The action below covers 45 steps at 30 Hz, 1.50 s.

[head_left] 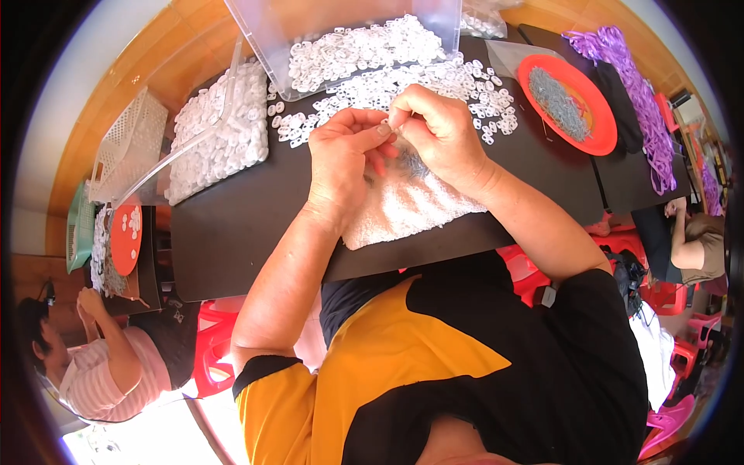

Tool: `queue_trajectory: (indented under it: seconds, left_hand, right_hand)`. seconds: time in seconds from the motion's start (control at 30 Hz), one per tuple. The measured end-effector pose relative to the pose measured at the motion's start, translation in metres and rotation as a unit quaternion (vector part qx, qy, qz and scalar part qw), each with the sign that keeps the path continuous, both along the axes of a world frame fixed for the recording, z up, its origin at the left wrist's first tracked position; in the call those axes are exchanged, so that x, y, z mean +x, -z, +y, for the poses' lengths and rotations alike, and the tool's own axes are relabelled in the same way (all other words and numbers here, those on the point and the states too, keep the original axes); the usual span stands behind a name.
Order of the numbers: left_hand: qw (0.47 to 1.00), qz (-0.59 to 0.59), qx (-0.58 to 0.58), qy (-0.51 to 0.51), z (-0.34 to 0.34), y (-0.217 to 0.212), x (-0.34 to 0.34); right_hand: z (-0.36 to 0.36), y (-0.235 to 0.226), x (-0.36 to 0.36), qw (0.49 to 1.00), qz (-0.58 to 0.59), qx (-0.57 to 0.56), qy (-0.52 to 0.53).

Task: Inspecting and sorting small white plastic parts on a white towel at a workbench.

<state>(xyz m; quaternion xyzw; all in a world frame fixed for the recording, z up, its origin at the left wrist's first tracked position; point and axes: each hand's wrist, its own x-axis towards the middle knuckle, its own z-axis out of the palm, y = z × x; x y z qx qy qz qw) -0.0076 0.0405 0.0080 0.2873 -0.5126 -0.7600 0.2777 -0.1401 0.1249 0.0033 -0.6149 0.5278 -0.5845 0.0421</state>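
My left hand (pixel 341 159) and my right hand (pixel 443 139) meet above the table, thumbs and forefingers pinched together at the tips. Whatever sits between the fingertips is too small and too covered to name; a speck of white shows there. Beneath them a pale towel (pixel 411 213) lies on the dark table (pixel 240 225), with a small heap of thin grey pieces (pixel 412 164) on it, partly hidden by my hands. Just beyond my fingers spreads a loose pile of small white plastic pieces with holes (pixel 372 89).
A clear bin (pixel 267 46) of white pieces lies tipped at the back. Left of it stands a clear box (pixel 217 132) of white parts. A red-orange plate (pixel 601 132) holds grey pieces, beside purple ribbon (pixel 639 93). Other people sit at the far left (pixel 116 364) and right (pixel 701 240).
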Motion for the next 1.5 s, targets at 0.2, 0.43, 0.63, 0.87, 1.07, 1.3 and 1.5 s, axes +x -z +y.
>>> queue_trajectory:
  seconds: [0.2, 0.43, 0.63, 0.87, 1.07, 1.3, 1.5]
  left_hand:
    - [1.000, -0.018, -0.012, 0.015, 0.000, -0.001, 0.002]
    - [1.000, -0.007, -0.006, 0.005, 0.001, 0.001, -0.001]
    - [0.999, -0.011, -0.027, -0.041, 0.005, 0.005, -0.002]
    - [0.999, 0.003, 0.001, -0.038, -0.001, 0.005, -0.002]
    - [1.000, -0.002, -0.010, -0.028, -0.004, 0.006, -0.001]
    - [0.999, -0.017, -0.022, -0.019, -0.001, 0.005, -0.001]
    - [0.999, -0.032, -0.037, -0.004, -0.003, 0.004, 0.001]
  right_hand:
    - [-0.001, 0.001, -0.004, 1.000, 0.010, -0.003, 0.006]
    - [-0.001, 0.004, -0.005, 1.000, 0.008, -0.002, 0.008]
    - [-0.005, 0.005, 0.002, 1.000, 0.000, -0.017, 0.009]
    - [-0.009, 0.008, -0.005, 0.999, 0.013, 0.006, 0.030]
    - [-0.007, 0.007, -0.006, 0.998, 0.022, 0.062, 0.012]
    - [-0.007, 0.006, -0.008, 0.999, 0.033, 0.025, 0.001]
    - [-0.006, 0.003, -0.009, 0.998, 0.029, 0.047, 0.000]
